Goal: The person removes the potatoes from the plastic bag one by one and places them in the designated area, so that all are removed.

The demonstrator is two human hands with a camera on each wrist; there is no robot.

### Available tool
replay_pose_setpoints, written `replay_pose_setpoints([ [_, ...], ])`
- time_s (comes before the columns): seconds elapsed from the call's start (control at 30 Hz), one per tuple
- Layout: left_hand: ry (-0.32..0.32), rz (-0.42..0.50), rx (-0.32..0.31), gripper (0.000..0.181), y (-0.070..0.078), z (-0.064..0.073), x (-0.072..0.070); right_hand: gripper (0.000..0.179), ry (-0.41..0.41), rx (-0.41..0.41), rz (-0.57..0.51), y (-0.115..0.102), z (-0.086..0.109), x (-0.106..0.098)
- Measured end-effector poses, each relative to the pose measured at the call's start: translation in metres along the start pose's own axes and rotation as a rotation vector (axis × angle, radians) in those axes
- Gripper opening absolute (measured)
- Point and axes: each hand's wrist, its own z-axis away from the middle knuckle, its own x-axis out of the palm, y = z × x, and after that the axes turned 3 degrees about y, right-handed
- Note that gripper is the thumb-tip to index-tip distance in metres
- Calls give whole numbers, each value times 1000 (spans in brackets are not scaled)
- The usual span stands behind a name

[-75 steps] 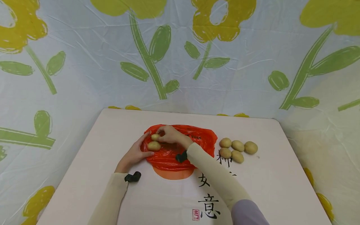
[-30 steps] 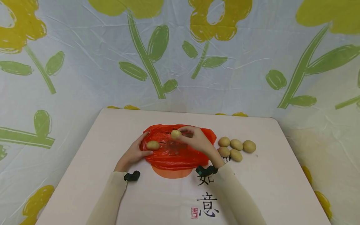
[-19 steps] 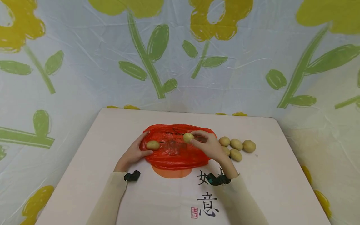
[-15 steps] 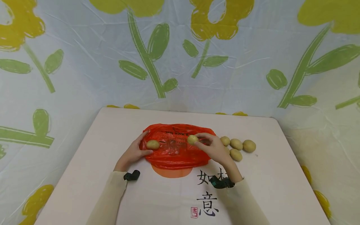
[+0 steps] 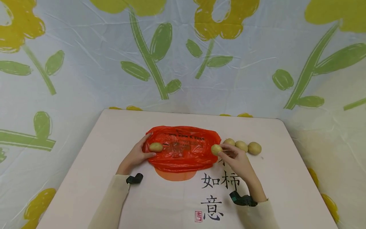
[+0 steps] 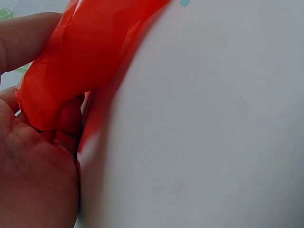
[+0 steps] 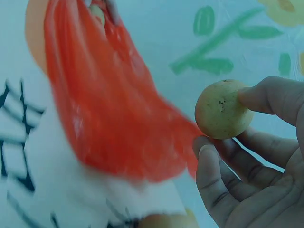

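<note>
A crinkled red plastic bag [image 5: 183, 164] lies flat at the table's middle, dark lettering showing on top. My left hand [image 5: 135, 157] holds the bag's left edge; in the left wrist view the red film [image 6: 85, 61] passes between thumb and curled fingers. One potato [image 5: 156, 147] is at that end, between the left thumb and fingers. Beyond the bag's right end, my right hand [image 5: 239, 161] pinches another potato [image 5: 216, 149]. The right wrist view shows this small, round, yellow potato [image 7: 223, 111] between thumb and fingertips, raised, dark specks on its skin.
Several potatoes, such as the rightmost potato [image 5: 254, 148], sit right of the bag, some hidden by the right hand. The pale table [image 5: 160, 203] has black characters [image 5: 211, 208] and an orange shape [image 5: 175, 176] printed on it. Flowered cloth [image 5: 183, 95] hangs behind.
My right hand has picked up a potato at the bag's left end and carried it rightward over the bag to its right end. The left hand has stayed at the bag's edge.
</note>
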Motion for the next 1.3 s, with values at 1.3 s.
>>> replay_pose_setpoints([
  [1.3,-10,-2,-13,99,0,-1,1,40,334,232,-30,70,50,-89],
])
